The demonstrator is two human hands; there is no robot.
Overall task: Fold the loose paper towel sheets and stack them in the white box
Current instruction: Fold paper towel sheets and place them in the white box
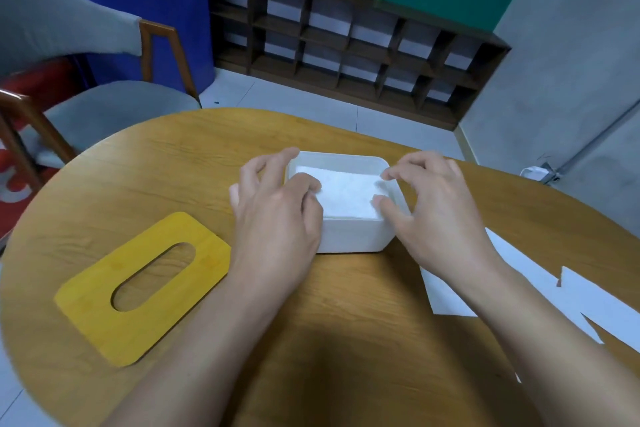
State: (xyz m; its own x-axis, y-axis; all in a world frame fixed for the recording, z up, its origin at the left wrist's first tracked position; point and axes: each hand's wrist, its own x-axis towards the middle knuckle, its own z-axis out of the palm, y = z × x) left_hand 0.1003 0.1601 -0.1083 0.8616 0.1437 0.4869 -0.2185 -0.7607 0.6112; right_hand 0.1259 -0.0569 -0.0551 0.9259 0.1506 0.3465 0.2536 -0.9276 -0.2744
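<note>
The white box (353, 236) stands in the middle of the round wooden table. A folded white paper towel (348, 196) lies flat inside it. My left hand (277, 211) hovers over the box's left side, its thumb touching the towel's left edge and its fingers spread loosely over the rim. My right hand (440, 208) is over the box's right side, with its thumb and forefinger tips at the towel's right edge. Neither hand grips anything. Loose white paper towel sheets (581, 298) lie on the table to the right, partly hidden by my right forearm.
A yellow wooden lid (104, 308) with an oval slot lies flat at the table's left front. A grey chair (104, 107) stands beyond the table's left edge. A dark cubby shelf (346, 45) lines the far wall.
</note>
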